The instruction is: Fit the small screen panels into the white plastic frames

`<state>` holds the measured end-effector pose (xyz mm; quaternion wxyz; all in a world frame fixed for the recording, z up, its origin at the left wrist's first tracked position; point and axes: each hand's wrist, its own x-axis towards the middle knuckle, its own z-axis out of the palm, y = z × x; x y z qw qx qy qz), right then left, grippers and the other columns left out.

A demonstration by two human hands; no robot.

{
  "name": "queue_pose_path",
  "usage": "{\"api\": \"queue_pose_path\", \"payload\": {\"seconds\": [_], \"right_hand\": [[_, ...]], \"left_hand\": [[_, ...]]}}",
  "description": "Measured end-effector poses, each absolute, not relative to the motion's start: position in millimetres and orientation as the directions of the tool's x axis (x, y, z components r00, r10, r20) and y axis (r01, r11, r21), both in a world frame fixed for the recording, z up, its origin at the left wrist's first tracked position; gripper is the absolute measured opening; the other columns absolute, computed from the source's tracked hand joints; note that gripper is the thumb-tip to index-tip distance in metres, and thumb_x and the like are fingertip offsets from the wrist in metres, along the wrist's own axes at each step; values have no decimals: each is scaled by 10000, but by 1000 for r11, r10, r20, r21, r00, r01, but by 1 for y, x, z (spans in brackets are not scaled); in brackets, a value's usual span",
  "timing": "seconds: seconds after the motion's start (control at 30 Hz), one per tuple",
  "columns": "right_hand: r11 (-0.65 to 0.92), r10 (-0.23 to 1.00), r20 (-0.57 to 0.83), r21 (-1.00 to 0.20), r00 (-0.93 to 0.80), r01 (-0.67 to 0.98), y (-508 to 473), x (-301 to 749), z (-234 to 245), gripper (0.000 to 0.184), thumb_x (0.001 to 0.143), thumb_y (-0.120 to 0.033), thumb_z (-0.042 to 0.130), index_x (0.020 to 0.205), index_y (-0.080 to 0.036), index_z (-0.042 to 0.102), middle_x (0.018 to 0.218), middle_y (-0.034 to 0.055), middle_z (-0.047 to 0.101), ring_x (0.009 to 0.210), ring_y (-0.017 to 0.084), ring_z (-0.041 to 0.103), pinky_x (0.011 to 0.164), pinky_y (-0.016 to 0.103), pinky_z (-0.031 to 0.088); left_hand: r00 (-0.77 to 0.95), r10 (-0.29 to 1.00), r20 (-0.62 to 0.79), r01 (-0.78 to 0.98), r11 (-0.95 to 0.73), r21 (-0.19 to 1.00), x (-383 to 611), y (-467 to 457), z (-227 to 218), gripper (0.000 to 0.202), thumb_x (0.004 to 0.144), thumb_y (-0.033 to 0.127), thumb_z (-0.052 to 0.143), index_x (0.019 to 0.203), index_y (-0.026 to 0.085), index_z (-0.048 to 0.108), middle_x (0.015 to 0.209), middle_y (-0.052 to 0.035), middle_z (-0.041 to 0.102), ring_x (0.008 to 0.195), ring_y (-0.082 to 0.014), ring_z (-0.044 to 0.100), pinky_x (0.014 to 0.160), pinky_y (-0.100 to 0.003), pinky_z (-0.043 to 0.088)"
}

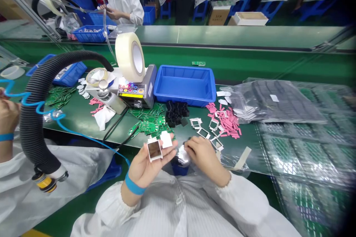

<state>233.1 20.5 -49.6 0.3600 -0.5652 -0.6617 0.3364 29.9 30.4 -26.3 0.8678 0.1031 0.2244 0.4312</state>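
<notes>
My left hand [147, 164] lies palm up with a small rectangular display module in a white frame [154, 150] held between its fingers and thumb. A white rectangular sheet [166, 139] lies just beyond those fingertips. My right hand [203, 155] is curled against a crumpled silvery-white film [183, 154], and I cannot tell whether it grips the film. Below the film stands a dark blue cup [177, 168]. Small white frames [204, 127] lie just beyond my right hand, with green circuit boards [150, 124] beyond my left.
Black parts [175, 113], pink strips [226, 122], a blue tray [185, 85] and a tape roll on its dispenser [136, 90] crowd the green bench [83, 126]. A black corrugated hose [36, 118] and a co-worker's arm [7, 126] are at left. Plastic bags [274, 100] lie at right.
</notes>
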Motion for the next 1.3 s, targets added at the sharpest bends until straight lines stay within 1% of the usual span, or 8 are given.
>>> {"api": "queue_pose_path", "payload": {"seconds": [0.1,0.2,0.47,0.57,0.67,0.8,1.1,1.3], "right_hand": [[149,987,109,-894,-116,424,20,234,-49,212,825,-374,576,930,-201,642,819,52,614,748,178,569,681,318,477],[127,964,105,-989,-243,79,19,229,-32,385,835,-493,553,1119,-239,599,1026,73,632,913,188,598,793,341,493],[-80,938,77,-901,-339,-426,17,209,-15,351,704,-543,675,884,-241,669,950,53,645,871,204,614,766,348,512],[-20,981,41,-950,-188,-311,13,215,-5,351,764,-551,609,948,-252,625,873,46,642,772,194,620,678,320,521],[226,973,214,-963,-88,151,6,222,12,230,878,-380,524,1078,-300,604,966,54,635,864,205,608,726,335,503],[455,863,481,-603,-156,655,-2,216,26,334,857,-232,547,1180,-315,564,935,60,630,836,230,564,706,388,439],[509,799,559,-433,-222,744,3,191,16,169,854,-191,549,984,-278,616,889,43,657,778,215,516,768,455,365],[395,914,298,-494,-276,774,15,218,9,250,885,-378,504,1057,-244,627,1067,76,637,971,247,553,862,453,402]], "left_hand": [[598,746,-293,-656,666,355,35,23,-24,311,708,448,681,836,170,740,1082,-104,702,1062,-305,611,969,-446,392],[684,683,-256,-603,727,329,44,17,-19,341,675,470,701,821,164,736,968,-96,722,980,-281,646,893,-387,415],[770,613,-177,-556,781,285,49,12,-12,338,675,436,718,851,147,716,928,-105,730,945,-285,662,843,-397,437],[710,669,-220,-603,739,301,50,12,-15,338,689,377,724,958,176,681,999,-92,710,1004,-290,635,901,-464,419],[603,750,-270,-664,660,352,54,13,-19,354,698,332,726,1024,215,652,1010,-62,703,972,-242,638,927,-460,411],[513,799,-312,-696,601,394,57,13,-21,365,680,329,742,1022,230,659,936,-21,704,871,-174,632,861,-372,448],[501,788,-358,-688,613,388,59,11,-26,372,666,327,753,1013,221,671,952,-26,688,855,-156,619,853,-320,431],[568,634,-524,-665,729,161,63,11,-42,249,855,376,532,948,188,665,906,-29,707,826,-139,642,836,-333,463]]}}
